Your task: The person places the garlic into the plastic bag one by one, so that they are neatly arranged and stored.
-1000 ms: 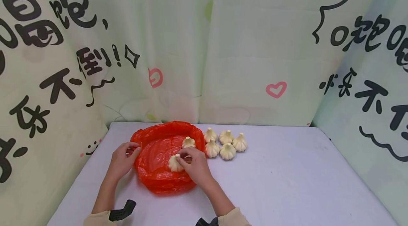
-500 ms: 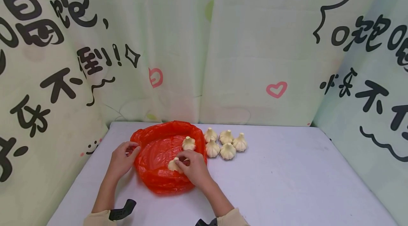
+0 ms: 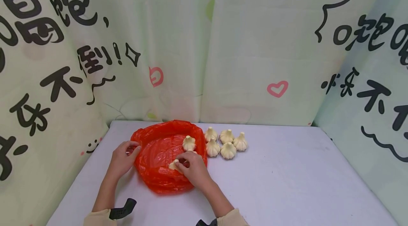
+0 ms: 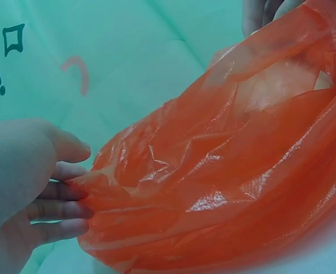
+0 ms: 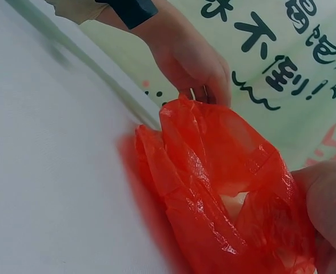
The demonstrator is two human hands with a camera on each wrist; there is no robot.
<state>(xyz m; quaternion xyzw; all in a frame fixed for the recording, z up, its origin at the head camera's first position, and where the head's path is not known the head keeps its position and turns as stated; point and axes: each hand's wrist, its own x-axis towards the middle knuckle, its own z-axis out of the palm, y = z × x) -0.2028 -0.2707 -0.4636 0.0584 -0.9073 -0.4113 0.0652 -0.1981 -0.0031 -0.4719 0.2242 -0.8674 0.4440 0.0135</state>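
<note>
A red plastic bag [image 3: 159, 180] lies opened out on the table with its edge bunched up all round. My left hand [image 3: 121, 159] grips the bag's left rim between thumb and fingers; in the left wrist view the fingertips [image 4: 71, 228] lie against the thin plastic. Inside the bag, my right hand [image 3: 196, 171] pinches a garlic bulb [image 3: 173, 164] near its stem, and the bag's near fold covers its lower part. A second garlic bulb [image 3: 189, 143] sits upright at the bag's right side. Just below it, another pale bulb is mostly hidden by my right hand.
Several garlic bulbs [image 3: 228, 151] stand in two rows on the white table [image 3: 287, 183], right beside the bag. A patterned curtain [image 3: 236, 49] with black writing hangs behind the table and along both sides.
The held garlic bulb has sunk a little lower behind the bag's near fold, with my right hand still on it. My left hand keeps its place on the rim.
</note>
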